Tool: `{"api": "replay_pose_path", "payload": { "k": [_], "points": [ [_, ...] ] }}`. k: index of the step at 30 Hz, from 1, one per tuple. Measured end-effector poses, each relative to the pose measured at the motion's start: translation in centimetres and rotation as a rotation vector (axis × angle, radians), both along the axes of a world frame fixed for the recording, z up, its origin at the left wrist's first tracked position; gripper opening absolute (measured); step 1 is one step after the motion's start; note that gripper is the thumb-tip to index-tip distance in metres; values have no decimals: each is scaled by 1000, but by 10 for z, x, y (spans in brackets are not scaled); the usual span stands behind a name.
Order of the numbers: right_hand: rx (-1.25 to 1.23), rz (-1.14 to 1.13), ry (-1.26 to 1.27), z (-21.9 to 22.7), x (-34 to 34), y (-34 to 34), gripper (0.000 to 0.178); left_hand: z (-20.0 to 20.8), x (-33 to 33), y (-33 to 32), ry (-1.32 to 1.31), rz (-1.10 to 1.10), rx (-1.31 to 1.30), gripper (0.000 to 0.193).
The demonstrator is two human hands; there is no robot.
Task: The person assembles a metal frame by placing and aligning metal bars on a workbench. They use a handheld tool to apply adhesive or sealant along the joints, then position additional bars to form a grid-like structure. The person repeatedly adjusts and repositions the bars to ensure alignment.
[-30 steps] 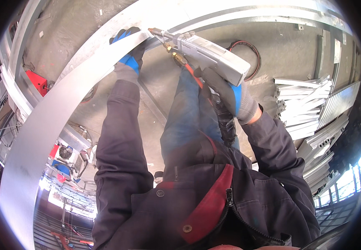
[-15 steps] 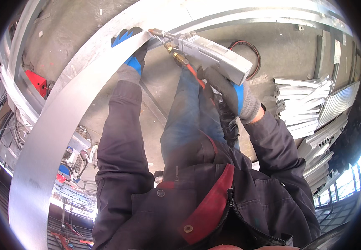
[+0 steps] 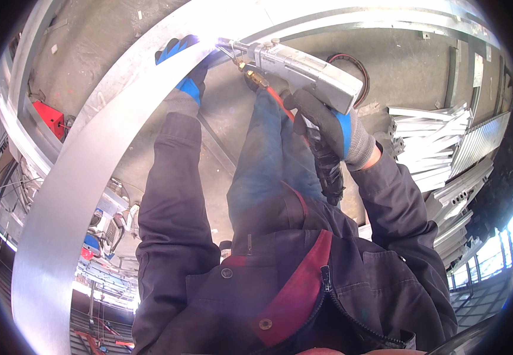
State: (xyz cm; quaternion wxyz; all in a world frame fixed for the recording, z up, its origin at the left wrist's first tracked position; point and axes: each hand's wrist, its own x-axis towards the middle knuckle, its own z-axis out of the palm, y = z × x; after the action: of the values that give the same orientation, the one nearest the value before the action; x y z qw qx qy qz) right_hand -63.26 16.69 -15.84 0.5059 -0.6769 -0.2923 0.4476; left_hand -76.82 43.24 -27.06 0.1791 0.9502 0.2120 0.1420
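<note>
My left hand (image 3: 184,70), in a blue and grey glove, grips the edge of a long shiny metal profile (image 3: 67,195) that curves from the lower left up to the top. My right hand (image 3: 327,124), in a black, blue and grey glove, holds a grey hand-held welding gun (image 3: 304,71). The gun's brass nozzle tip (image 3: 233,48) points at the profile close to my left hand, where a bright glare sits on the metal. A black corrugated hose (image 3: 327,168) runs down from the gun along my dark jacket.
A stack of cut aluminium profiles (image 3: 440,142) lies to the right. A red box (image 3: 49,118) sits at the left by another metal rail (image 3: 14,106). A coiled cable (image 3: 357,65) lies on the concrete floor (image 3: 404,65) behind the gun.
The long profile has shifted slightly rightward at its lower end. Both hands and the welding gun stay in nearly the same place at the profile's upper part.
</note>
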Motion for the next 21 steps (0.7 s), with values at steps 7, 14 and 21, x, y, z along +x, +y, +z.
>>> {"api": "replay_pose_path", "payload": {
  "k": [7, 14, 21],
  "points": [
    [-51, 45, 44, 1, 3, -3, 42, -4, -2, 2, 48, -26, 1, 19],
    [-38, 93, -39, 3, 8, -3, 27, -6, -1, 0, -13, -8, 46, 21],
    [-139, 13, 199, 6, 5, -8, 20, -5, 0, 0, 64, 44, -37, 16]
  ]
}}
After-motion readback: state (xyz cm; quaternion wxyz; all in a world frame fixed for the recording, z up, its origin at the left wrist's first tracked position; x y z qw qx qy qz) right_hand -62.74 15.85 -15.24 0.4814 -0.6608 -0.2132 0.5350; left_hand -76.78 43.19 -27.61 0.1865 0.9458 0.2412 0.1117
